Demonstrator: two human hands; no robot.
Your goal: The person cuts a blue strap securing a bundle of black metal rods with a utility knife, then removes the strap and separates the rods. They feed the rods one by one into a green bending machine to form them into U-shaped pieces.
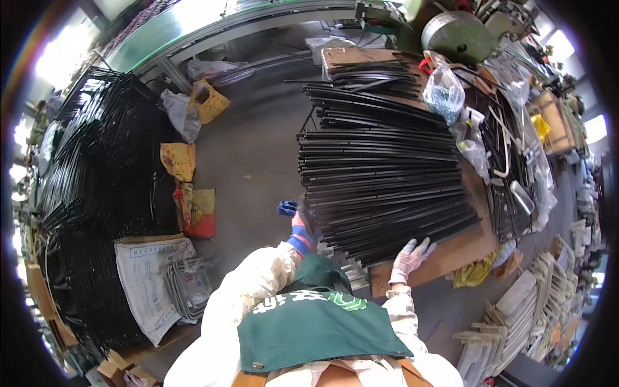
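Observation:
A wide layer of long thin black rods [387, 168] lies side by side on a brown board-topped table [474, 248] in front of me. My left hand [299, 226], in a blue and pink glove, is at the left ends of the nearer rods. Its fingers look curled around a dark grey object, which is blurred and partly hidden. My right hand [411, 258], in a pale striped glove, rests at the near edge of the rods by their right part. Its fingers are spread, with nothing visible in them.
Large stacks of black rods [109, 174] stand on the left, beside yellow bags [207, 103] and a white sack [148, 277]. A clear plastic bag [443, 93] and bent metal parts [506, 145] are at the table's right. Pale frames [516, 309] pile up at lower right.

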